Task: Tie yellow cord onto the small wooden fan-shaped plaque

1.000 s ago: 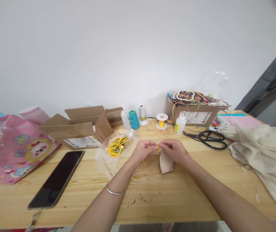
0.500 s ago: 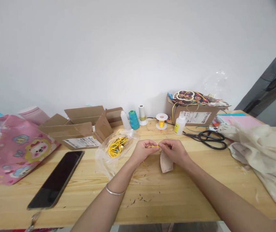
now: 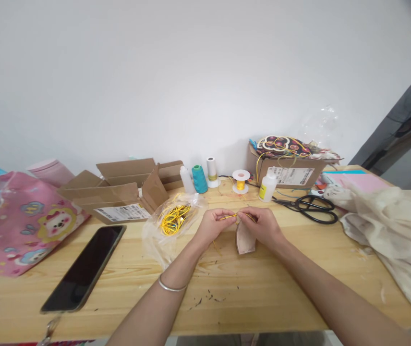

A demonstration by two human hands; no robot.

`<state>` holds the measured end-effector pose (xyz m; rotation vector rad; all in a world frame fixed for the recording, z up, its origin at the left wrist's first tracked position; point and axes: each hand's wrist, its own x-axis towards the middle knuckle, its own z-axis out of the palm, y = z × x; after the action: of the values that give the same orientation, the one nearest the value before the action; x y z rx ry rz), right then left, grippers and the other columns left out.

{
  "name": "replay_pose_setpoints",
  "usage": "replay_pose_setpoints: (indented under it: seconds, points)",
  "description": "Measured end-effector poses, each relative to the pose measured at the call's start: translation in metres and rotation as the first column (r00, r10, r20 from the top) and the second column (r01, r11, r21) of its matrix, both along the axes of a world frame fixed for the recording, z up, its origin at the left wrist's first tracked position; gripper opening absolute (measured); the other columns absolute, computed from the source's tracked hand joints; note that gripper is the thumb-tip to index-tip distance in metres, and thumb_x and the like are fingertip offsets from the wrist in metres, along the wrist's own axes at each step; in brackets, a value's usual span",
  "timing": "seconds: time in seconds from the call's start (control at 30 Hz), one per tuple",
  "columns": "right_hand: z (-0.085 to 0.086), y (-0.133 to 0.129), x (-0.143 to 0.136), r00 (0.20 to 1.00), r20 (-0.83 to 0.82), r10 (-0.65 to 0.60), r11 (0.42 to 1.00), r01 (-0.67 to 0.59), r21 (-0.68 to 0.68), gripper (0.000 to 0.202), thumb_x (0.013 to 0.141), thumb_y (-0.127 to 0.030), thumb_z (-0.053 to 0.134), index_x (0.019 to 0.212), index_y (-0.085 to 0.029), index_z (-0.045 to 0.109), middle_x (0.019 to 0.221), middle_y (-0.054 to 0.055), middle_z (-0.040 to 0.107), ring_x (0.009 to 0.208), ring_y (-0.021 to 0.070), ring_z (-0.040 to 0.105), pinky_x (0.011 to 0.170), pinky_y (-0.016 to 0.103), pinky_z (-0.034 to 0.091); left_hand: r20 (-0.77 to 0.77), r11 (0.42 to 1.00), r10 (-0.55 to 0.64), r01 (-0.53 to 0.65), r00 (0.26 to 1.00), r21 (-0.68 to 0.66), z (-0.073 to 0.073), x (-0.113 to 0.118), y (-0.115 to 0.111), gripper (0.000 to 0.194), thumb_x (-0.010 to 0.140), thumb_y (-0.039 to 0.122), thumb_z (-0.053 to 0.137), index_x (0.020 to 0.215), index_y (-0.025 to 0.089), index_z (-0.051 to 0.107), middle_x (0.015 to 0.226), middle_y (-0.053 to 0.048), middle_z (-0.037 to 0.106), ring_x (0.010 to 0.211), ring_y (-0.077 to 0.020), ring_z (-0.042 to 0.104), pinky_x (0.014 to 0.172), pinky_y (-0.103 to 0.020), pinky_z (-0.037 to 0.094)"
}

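Observation:
Over the middle of the wooden table, my left hand [image 3: 215, 223] and my right hand [image 3: 262, 225] meet fingertip to fingertip. Both pinch a thin yellow cord [image 3: 228, 217], whose tail hangs below my left palm. A small pale piece [image 3: 246, 240] with a dark edge, perhaps leather or fabric, hangs beneath my right fingers; its upper end is hidden by them. To the left of my hands lies a clear plastic bag [image 3: 155, 245] with a tangled bundle of yellow cord [image 3: 175, 219] in it.
Behind my hands stand a teal thread cone [image 3: 199, 179], a yellow-cord spool [image 3: 240, 182] and a white bottle [image 3: 268, 186]. Black scissors [image 3: 309, 208] and cream cloth [image 3: 389, 230] lie right. Left are a phone [image 3: 85, 269], an open cardboard box [image 3: 115, 194] and a pink bag [image 3: 29, 226].
The pale piece has shifted slightly up and left. The cord at my right fingertips now shows as a longer curve. My hands have otherwise barely moved.

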<state>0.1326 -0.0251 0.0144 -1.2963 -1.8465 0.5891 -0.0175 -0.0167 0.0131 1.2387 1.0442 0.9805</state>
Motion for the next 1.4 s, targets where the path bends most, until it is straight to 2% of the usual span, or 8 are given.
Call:
replay_pose_setpoints:
  seconds: [0.4, 0.63, 0.9, 1.0, 1.1, 1.17, 1.4]
  points:
    - [0.0027, -0.0022, -0.0006, 0.997, 0.057, -0.055, 0.997, 0.052, 0.062, 0.022, 0.073, -0.027, 0.042, 0.069, -0.018, 0.062, 0.064, 0.001, 0.062, 0.057, 0.0112, 0.053, 0.051, 0.020, 0.036, -0.066, 0.999, 0.027, -0.025, 0.997, 0.025, -0.0005, 0.0021, 0.0008, 0.020, 0.052, 0.027, 0.064, 0.065, 0.012, 0.061, 0.063, -0.002, 0.062, 0.056, -0.0099, 0.053, 0.057, -0.021, 0.041]
    - [0.0048, -0.0017, 0.0005, 0.999, 0.040, -0.033, 0.998, 0.031, 0.060, 0.024, 0.073, -0.029, 0.041, 0.072, -0.018, 0.062, 0.067, 0.003, 0.063, 0.058, 0.0125, 0.054, 0.052, 0.021, 0.037, -0.014, 0.999, 0.037, -0.036, 0.999, 0.038, -0.0016, 0.0014, 0.0005, 0.022, 0.052, 0.029, 0.064, 0.067, 0.013, 0.061, 0.065, -0.003, 0.062, 0.059, -0.0108, 0.054, 0.058, -0.022, 0.041]
    - [0.0033, -0.0051, -0.0031, 0.995, 0.094, 0.019, 0.994, -0.029, 0.109, 0.022, 0.073, -0.025, 0.041, 0.069, -0.018, 0.062, 0.064, 0.001, 0.062, 0.056, 0.0105, 0.052, 0.053, 0.020, 0.036, -0.039, 0.998, 0.030, -0.028, 0.999, 0.050, -0.0008, 0.0020, 0.0000, 0.019, 0.053, 0.027, 0.062, 0.064, 0.012, 0.060, 0.061, -0.001, 0.060, 0.055, -0.0091, 0.051, 0.055, -0.020, 0.038]
    - [0.0025, -0.0025, -0.0012, 0.997, 0.070, -0.027, 0.996, 0.021, 0.091, 0.022, 0.073, -0.027, 0.042, 0.069, -0.018, 0.061, 0.063, 0.001, 0.062, 0.056, 0.0106, 0.052, 0.052, 0.020, 0.035, -0.065, 0.998, 0.029, -0.025, 0.997, 0.064, -0.0005, 0.0017, -0.0006, 0.021, 0.055, 0.029, 0.062, 0.068, 0.013, 0.060, 0.053, 0.002, 0.055, 0.046, -0.0056, 0.044, 0.047, -0.018, 0.033]
    - [0.0024, 0.0000, 0.0003, 0.996, 0.046, -0.070, 0.996, 0.067, 0.059, 0.022, 0.073, -0.029, 0.042, 0.071, -0.018, 0.061, 0.065, 0.001, 0.062, 0.057, 0.0113, 0.053, 0.051, 0.020, 0.036, -0.101, 0.998, 0.018, -0.011, 0.995, 0.066, 0.0010, 0.0010, -0.0016, 0.025, 0.056, 0.031, 0.061, 0.075, 0.015, 0.060, 0.038, 0.007, 0.041, 0.034, -0.0019, 0.028, 0.037, -0.017, 0.021]
    - [0.0026, 0.0005, 0.0005, 0.996, 0.045, -0.080, 0.996, 0.078, 0.039, 0.022, 0.073, -0.030, 0.042, 0.071, -0.018, 0.061, 0.066, 0.002, 0.063, 0.057, 0.0118, 0.053, 0.051, 0.021, 0.036, -0.109, 0.998, 0.015, -0.009, 0.994, 0.057, 0.0024, 0.0007, -0.0022, 0.026, 0.055, 0.032, 0.061, 0.075, 0.015, 0.060, 0.036, 0.008, 0.036, 0.033, -0.0014, 0.022, 0.036, -0.017, 0.016]
    - [0.0011, 0.0003, 0.0000, 0.997, 0.034, -0.071, 0.997, 0.070, 0.037, 0.023, 0.072, -0.029, 0.042, 0.070, -0.018, 0.061, 0.065, 0.001, 0.062, 0.056, 0.0111, 0.052, 0.050, 0.020, 0.036, -0.105, 0.999, 0.051, -0.048, 0.993, 0.026, 0.0045, 0.0016, -0.0018, 0.025, 0.052, 0.033, 0.063, 0.068, 0.014, 0.060, 0.038, 0.007, 0.041, 0.034, -0.0014, 0.025, 0.037, -0.017, 0.017]
